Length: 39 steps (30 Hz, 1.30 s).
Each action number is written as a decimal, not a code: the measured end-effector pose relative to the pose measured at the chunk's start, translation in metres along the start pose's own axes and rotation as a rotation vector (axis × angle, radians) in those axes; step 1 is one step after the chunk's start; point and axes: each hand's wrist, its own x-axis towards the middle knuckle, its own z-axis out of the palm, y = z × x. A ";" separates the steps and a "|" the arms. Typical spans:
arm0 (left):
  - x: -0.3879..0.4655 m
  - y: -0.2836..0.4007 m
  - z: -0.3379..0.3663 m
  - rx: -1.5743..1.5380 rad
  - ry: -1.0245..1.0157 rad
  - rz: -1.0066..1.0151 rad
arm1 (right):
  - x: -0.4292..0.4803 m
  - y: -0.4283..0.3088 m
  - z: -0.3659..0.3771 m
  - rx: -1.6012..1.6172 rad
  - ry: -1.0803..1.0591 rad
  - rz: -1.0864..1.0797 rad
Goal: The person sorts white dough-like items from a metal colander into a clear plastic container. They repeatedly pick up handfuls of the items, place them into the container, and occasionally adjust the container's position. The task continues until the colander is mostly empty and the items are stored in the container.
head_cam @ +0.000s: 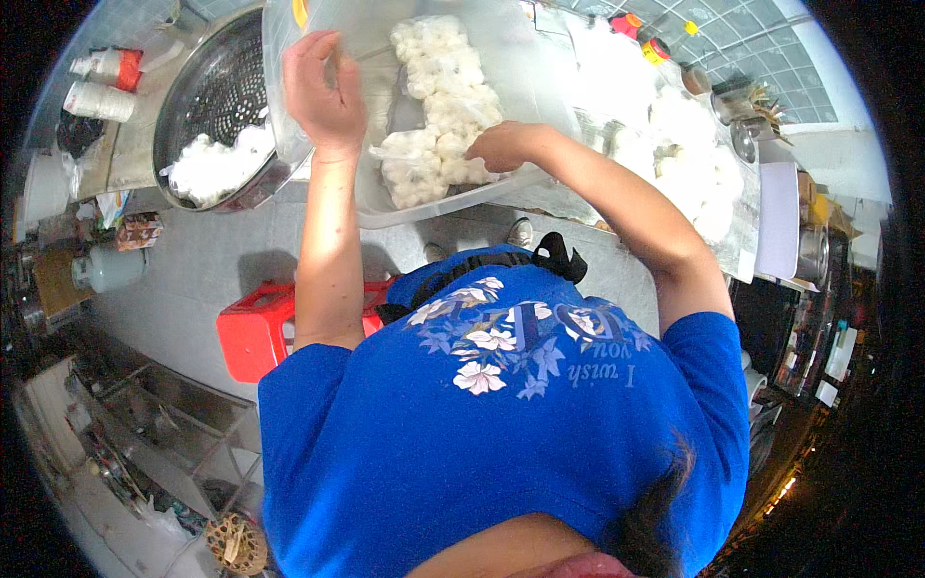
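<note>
Before me is a large translucent plastic tub (412,215). Inside it, clear plastic bags of round white food balls (441,72) lie in a row running away from me. My right hand (509,144) reaches over the tub, its fingers bent down against the near bags (415,170); whether they grip the plastic is hidden. Raised over the tub's left side, my left hand (325,90) is slightly blurred. Its fingers are curled, a gap shows between thumb and fingers, and nothing is visible in it.
A round perforated metal steamer pan (217,94) holding white bagged items (217,162) adjoins the tub's left. Overexposed white bags (694,166) cover the counter at right. A red plastic stool (253,325) stands on the floor at left, with a gas cylinder (112,267) farther off.
</note>
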 end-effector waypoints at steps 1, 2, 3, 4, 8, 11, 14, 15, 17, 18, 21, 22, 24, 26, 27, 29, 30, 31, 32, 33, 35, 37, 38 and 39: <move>-0.002 -0.002 0.000 0.011 -0.010 0.002 | 0.004 0.002 0.001 -0.047 -0.055 -0.040; -0.004 -0.003 0.000 0.027 -0.023 0.022 | 0.007 0.005 0.002 -0.058 -0.065 -0.058; -0.006 -0.004 0.001 0.042 -0.034 0.040 | 0.010 0.009 0.004 -0.070 -0.077 -0.075; -0.007 -0.004 0.002 0.058 -0.044 0.059 | 0.014 0.013 0.004 -0.081 -0.092 -0.103; -0.013 -0.001 0.007 0.052 -0.117 0.038 | 0.039 0.030 -0.006 0.085 0.392 0.098; -0.014 0.001 0.010 0.049 -0.200 0.054 | 0.053 0.038 -0.010 -0.188 0.275 0.148; -0.015 0.001 0.013 0.070 -0.250 0.060 | 0.066 0.043 -0.016 -0.063 0.193 0.149; -0.016 0.000 0.015 0.077 -0.238 0.075 | 0.069 0.046 -0.017 -0.030 0.202 0.158; -0.017 -0.001 0.018 0.089 -0.233 0.083 | 0.077 0.055 -0.022 0.119 0.468 0.248; -0.018 -0.002 0.019 0.095 -0.241 0.081 | 0.081 0.060 -0.025 0.119 0.636 0.228; -0.018 -0.001 0.020 0.101 -0.275 0.082 | 0.090 0.072 -0.026 0.122 0.633 0.324; -0.018 -0.001 0.021 0.092 -0.270 0.096 | 0.091 0.075 -0.026 0.163 0.534 0.344; -0.017 0.000 0.020 0.095 -0.296 0.091 | 0.092 0.078 -0.025 0.206 0.517 0.387; -0.017 0.001 0.019 0.096 -0.316 0.084 | 0.091 0.078 -0.026 0.214 0.668 0.438; -0.017 0.002 0.018 0.102 -0.336 0.075 | 0.090 0.077 -0.027 0.191 0.746 0.432; -0.018 0.001 0.017 0.105 -0.372 0.062 | 0.086 0.073 -0.031 0.161 0.874 0.421; -0.019 0.000 0.017 0.104 -0.388 0.057 | 0.084 0.070 -0.033 0.202 0.754 0.418; -0.020 -0.001 0.017 0.103 -0.403 0.050 | 0.081 0.064 -0.034 0.236 0.729 0.346; -0.022 -0.002 0.017 0.122 -0.406 0.050 | 0.077 0.059 -0.036 0.279 0.680 0.283; -0.022 -0.004 0.017 0.136 -0.406 0.050 | 0.072 0.050 -0.035 0.314 0.634 0.219; -0.024 -0.006 0.019 0.177 -0.416 0.071 | 0.068 0.025 -0.039 0.428 0.645 0.093; -0.025 -0.008 0.019 0.215 -0.456 0.090 | 0.056 -0.005 -0.035 0.402 0.584 -0.045; -0.025 -0.008 0.018 0.223 -0.467 0.071 | 0.046 -0.020 -0.032 0.436 0.517 -0.084; -0.025 -0.007 0.018 0.201 -0.478 0.062 | 0.033 -0.032 -0.027 0.376 0.486 -0.136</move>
